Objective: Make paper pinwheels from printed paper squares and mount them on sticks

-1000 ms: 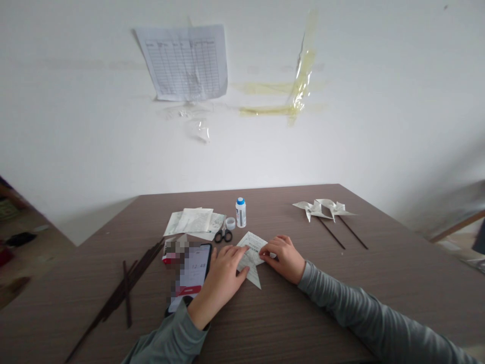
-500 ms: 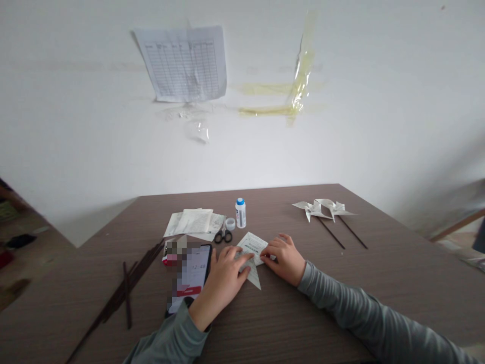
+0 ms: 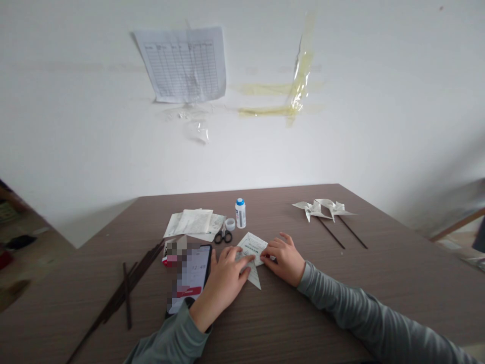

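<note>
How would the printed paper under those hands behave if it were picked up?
The printed paper would likely feel light and bend easily, since it looks like a thin sheet. Its pointed corner might droop or crease, as it juts out narrowly beside the left hand.

Paper [image 3: 253, 244] on table [image 3: 303, 323], phone [image 3: 196, 273] then sticks [image 3: 120, 295] to its left, scissors [image 3: 223, 234] and bottle [image 3: 240, 216] behind, pinwheels [image 3: 313, 208] right

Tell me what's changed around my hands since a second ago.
Your left hand has slid its index finger rightward and toward you over the folded paper. Nothing was visibly taken or let go. Your right hand stays at the paper's right edge; bottle, scissors and pinwheels stayed put.
</note>
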A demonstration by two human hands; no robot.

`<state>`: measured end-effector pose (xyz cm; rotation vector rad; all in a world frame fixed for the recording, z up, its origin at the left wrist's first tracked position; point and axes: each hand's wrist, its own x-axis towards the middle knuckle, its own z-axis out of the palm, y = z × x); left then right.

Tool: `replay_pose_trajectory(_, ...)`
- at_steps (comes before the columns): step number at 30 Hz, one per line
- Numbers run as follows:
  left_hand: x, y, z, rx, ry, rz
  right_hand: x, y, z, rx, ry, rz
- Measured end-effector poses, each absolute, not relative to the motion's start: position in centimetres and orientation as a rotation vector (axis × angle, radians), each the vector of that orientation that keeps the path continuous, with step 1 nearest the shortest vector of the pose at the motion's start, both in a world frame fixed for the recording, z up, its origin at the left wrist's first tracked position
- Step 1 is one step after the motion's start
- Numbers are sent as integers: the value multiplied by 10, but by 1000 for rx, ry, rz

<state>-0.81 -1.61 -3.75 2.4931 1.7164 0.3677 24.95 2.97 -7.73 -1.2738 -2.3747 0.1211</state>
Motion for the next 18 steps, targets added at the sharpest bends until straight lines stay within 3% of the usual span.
replay_pose_trajectory(18, -9, -13, -41, 2520, 1723, 346, 246, 26, -73, -1250, -2409, 92)
